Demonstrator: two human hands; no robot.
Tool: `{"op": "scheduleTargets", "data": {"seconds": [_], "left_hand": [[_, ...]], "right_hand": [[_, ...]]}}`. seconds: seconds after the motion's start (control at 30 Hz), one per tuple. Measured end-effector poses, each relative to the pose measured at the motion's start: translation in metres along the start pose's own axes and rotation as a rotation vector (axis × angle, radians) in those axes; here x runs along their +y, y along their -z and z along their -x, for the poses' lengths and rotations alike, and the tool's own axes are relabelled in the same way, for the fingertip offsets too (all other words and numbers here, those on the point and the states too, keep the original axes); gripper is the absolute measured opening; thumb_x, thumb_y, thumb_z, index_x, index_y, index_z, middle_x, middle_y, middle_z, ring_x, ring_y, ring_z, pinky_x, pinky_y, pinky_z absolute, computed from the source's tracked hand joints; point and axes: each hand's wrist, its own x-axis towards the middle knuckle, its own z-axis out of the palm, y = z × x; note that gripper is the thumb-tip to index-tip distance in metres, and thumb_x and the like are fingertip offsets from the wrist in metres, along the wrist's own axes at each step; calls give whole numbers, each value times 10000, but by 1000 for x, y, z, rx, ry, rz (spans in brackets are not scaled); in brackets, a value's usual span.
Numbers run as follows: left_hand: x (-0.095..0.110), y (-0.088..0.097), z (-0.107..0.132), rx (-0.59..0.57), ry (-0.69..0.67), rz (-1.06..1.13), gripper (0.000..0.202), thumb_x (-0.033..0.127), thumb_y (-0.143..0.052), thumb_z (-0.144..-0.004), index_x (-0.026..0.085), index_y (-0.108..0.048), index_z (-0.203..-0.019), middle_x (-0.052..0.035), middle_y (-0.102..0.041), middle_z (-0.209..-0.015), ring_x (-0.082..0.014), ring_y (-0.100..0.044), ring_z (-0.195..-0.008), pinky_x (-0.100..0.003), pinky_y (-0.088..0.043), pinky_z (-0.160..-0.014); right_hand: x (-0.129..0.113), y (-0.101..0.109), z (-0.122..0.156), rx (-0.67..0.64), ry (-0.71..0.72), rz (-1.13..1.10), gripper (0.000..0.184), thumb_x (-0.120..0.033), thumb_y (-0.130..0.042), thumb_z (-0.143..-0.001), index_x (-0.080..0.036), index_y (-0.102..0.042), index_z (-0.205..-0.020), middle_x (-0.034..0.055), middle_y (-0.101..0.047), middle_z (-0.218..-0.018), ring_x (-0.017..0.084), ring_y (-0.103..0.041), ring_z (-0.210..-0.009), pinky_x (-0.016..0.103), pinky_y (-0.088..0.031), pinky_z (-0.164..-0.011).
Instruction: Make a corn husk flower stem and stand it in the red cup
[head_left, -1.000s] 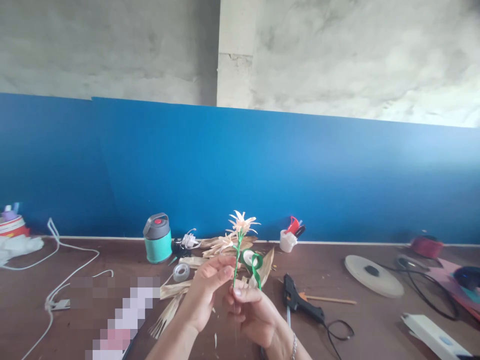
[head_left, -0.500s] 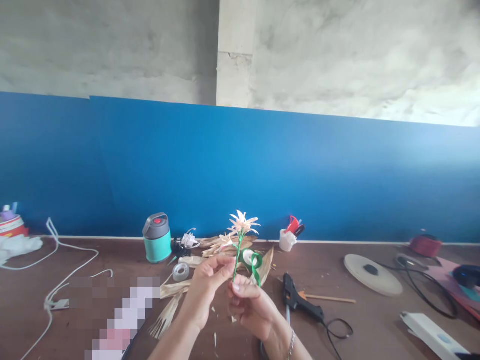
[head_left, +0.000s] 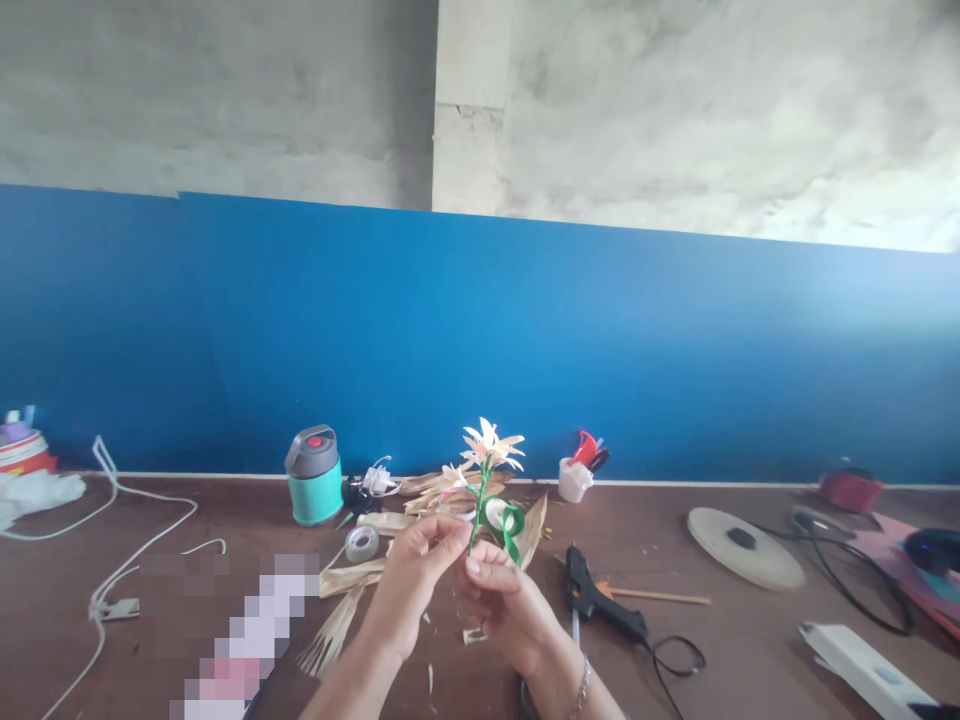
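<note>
At far left of the brown worktop (head_left: pixel 645 522), a white cable (head_left: pixel 157 500) in loose loops. Farther right, near the blue panel (head_left: pixel 570 340), a teal flask (head_left: pixel 316 497) stands upright, grey lid on. A roll of clear tape (head_left: pixel 362 543) lies nearer; dried husks (head_left: pixel 331 638) spread beside it and beyond the hands.

Centre: left hand (head_left: pixel 415 572), grip pinching a green stem between thumb and fingers. The pale-petalled flower (head_left: pixel 492 446) is held above the worktop, bloom up, leaning slightly right, a smaller bloom on its left. Right hand (head_left: pixel 508 605), thumb and fingers grasping the stem's lower end. Green ribbon (head_left: pixel 512 522) just beyond it.

Right of the hands: white cup (head_left: pixel 574 482) at the far edge, black glue gun (head_left: pixel 607 597) nearer, wooden stick (head_left: pixel 664 597) beside it, then a pale disc (head_left: pixel 724 560) lying flat.
</note>
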Motion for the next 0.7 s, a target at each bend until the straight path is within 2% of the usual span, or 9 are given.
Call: {"op": "scheduleTargets", "data": {"seconds": [0.37,0.7], "left_hand": [[0,-1,0,-32,-31,-13,220,386,-736,-663,181,-669,-621,-40,-669,-854,-226,-554,-896,-289,-382,-806],[-5,1,-2,-27,-23,-41,218,396,-733,-670,182,-694,-680,-26,-649,-757,-214,-548,-848,-299,-382,-792]], "right_hand": [[2,2,-1,-12,45,-4,396,-236,-884,-456,-153,-508,-547,-71,-442,-512,35,-280,-450,207,-104,-435],[2,0,-2,-4,47,12,374,-228,-882,-453,-154,-526,-541,-72,-439,-498,36,-277,-446,201,-102,-428]]}}
